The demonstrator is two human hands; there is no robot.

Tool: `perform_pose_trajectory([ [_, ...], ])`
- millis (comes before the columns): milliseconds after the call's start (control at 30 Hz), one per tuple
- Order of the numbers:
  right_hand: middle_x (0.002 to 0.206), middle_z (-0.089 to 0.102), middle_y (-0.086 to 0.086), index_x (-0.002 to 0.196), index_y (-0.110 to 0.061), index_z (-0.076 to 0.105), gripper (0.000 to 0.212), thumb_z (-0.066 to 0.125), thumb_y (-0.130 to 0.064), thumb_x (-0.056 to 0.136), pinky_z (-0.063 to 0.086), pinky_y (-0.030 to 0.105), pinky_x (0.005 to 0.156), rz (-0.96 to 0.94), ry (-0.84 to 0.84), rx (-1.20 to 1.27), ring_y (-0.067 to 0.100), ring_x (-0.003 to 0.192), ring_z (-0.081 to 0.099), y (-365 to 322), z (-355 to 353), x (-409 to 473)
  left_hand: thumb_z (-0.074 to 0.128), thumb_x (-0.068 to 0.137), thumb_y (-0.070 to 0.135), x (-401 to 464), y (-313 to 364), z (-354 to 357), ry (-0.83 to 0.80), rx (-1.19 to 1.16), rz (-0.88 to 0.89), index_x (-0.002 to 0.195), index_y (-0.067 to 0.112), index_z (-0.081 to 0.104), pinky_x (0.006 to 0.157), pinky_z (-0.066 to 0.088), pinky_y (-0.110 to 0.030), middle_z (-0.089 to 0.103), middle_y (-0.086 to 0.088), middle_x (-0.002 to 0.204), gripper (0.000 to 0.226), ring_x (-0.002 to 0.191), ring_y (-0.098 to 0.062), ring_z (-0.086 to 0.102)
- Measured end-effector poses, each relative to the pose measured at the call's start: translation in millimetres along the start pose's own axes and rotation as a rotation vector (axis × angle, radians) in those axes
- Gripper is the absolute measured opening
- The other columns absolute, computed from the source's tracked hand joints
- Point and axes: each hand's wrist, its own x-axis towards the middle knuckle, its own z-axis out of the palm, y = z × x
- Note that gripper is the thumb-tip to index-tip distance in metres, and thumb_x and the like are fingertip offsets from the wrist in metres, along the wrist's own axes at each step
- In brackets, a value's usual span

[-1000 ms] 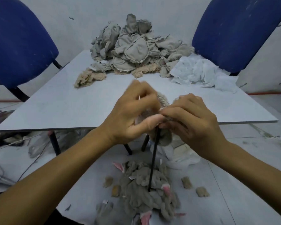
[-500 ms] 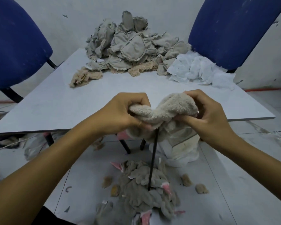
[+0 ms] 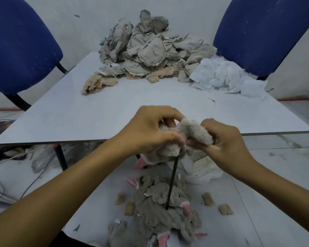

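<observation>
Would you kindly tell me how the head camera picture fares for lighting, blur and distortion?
Head view: flat, bluish light, no glare, only faint shadows; the left hand and right hand gripping the fluffy grey plush fabric piece are fairly sharp, the right fingertips slightly smeared; wide-angle stretch tilts the blue padded left chair and blue padded right chair outward.

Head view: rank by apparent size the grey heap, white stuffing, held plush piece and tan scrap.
1. grey heap
2. white stuffing and held plush piece: alike; the piece is nearer and partly hidden
3. tan scrap
</observation>
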Motion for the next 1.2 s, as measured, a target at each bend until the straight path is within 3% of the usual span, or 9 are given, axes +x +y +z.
perform_pose_trajectory([
  [100, 0.062, 0.049, -0.004, 0.069, -0.008, 0.059, 0.036, 0.075, -0.040, 0.076, 0.033, 0.030, 0.054, 0.059, -0.071, -0.008, 0.013, 0.057, 0.041, -1, 4, -2, 0.090, 0.068, 0.022, 1, -5, 5, -0.114, 0.026, -0.143, 0.076, 0.036, 0.071, 0.064, 0.044, -0.028, 0.060, 0.011, 0.066, 0.025, 0.065, -0.005, 0.054],
  [233, 0.065, 0.056, 0.001, 0.069, -0.004, 0.062, 0.025, 0.084, -0.015, 0.076, 0.039, 0.033, 0.055, 0.010, 0.011, 0.016, 0.019, 0.060, 0.050, -1, -7, 0, 0.085, 0.075, 0.023, 0, -3, 5, -0.076, -0.024, -0.111, 0.094, 0.004, 0.074, 0.078, 0.049, -0.048, 0.064, -0.012, 0.086, 0.030, 0.082, -0.028, 0.060],
  [367, 0.066, 0.056, 0.005, 0.070, -0.003, 0.063, 0.020, 0.079, -0.013, 0.078, 0.040, 0.039, 0.051, -0.101, 0.055, -0.054, 0.026, 0.059, 0.051, -2, -9, 5, 0.083, 0.070, 0.006, -1, -1, 5, 0.099, -0.177, -0.049, 0.093, 0.017, 0.076, 0.078, 0.053, -0.048, 0.066, -0.003, 0.087, 0.026, 0.082, -0.028, 0.064],
  [500, 0.064, 0.055, 0.002, 0.071, -0.003, 0.062, 0.029, 0.083, -0.022, 0.079, 0.040, 0.037, 0.052, -0.012, -0.083, -0.132, 0.023, 0.059, 0.048, -3, 1, 3, 0.084, 0.068, -0.005, -2, -6, 19, 0.005, -0.258, -0.173, 0.088, 0.005, 0.074, 0.075, 0.050, -0.040, 0.056, -0.003, 0.079, 0.025, 0.075, -0.022, 0.055],
  [767, 0.073, 0.055, -0.001, 0.075, -0.006, 0.063, 0.027, 0.080, 0.015, 0.069, 0.036, 0.027, 0.055, -0.172, 0.115, -0.169, 0.015, 0.066, 0.046, -5, -7, 11, 0.076, 0.073, -0.010, 7, -4, 7, 0.122, -0.435, -0.075, 0.084, 0.011, 0.076, 0.071, 0.049, -0.035, 0.065, 0.006, 0.080, 0.024, 0.079, -0.016, 0.060],
  [933, 0.064, 0.047, -0.001, 0.068, -0.004, 0.054, 0.032, 0.084, -0.014, 0.078, 0.028, 0.026, 0.054, -0.011, -0.077, -0.152, 0.012, 0.059, 0.037, 9, 9, -4, 0.084, 0.070, -0.003, 3, -12, 18, -0.054, -0.227, -0.225, 0.092, -0.001, 0.075, 0.071, 0.050, -0.027, 0.062, -0.007, 0.080, 0.024, 0.072, -0.012, 0.058],
  [1033, 0.066, 0.050, -0.010, 0.071, -0.014, 0.059, 0.026, 0.078, -0.030, 0.079, 0.030, 0.016, 0.056, -0.003, -0.089, -0.069, 0.007, 0.061, 0.043, 8, 7, -3, 0.084, 0.072, 0.002, 7, -14, 9, -0.138, -0.172, -0.209, 0.095, 0.002, 0.074, 0.081, 0.055, -0.044, 0.067, -0.023, 0.093, 0.025, 0.086, -0.033, 0.065],
  [1133, 0.075, 0.066, -0.009, 0.083, -0.025, 0.067, 0.014, 0.078, -0.023, 0.075, 0.046, 0.012, 0.062, 0.126, -0.012, 0.275, 0.002, 0.068, 0.061, -3, 3, -2, 0.084, 0.068, 0.000, 6, -10, 4, -0.096, -0.267, -0.180, 0.092, 0.009, 0.070, 0.085, 0.054, -0.056, 0.064, -0.033, 0.095, 0.030, 0.090, -0.045, 0.063],
  [1200, 0.080, 0.069, -0.014, 0.088, -0.026, 0.068, 0.019, 0.080, -0.022, 0.074, 0.049, 0.012, 0.063, 0.137, 0.135, 0.384, -0.002, 0.072, 0.063, -12, -3, 4, 0.085, 0.063, 0.000, 7, -9, -1, 0.018, -0.433, -0.166, 0.090, 0.013, 0.066, 0.084, 0.056, -0.050, 0.063, -0.030, 0.091, 0.035, 0.085, -0.036, 0.064],
])
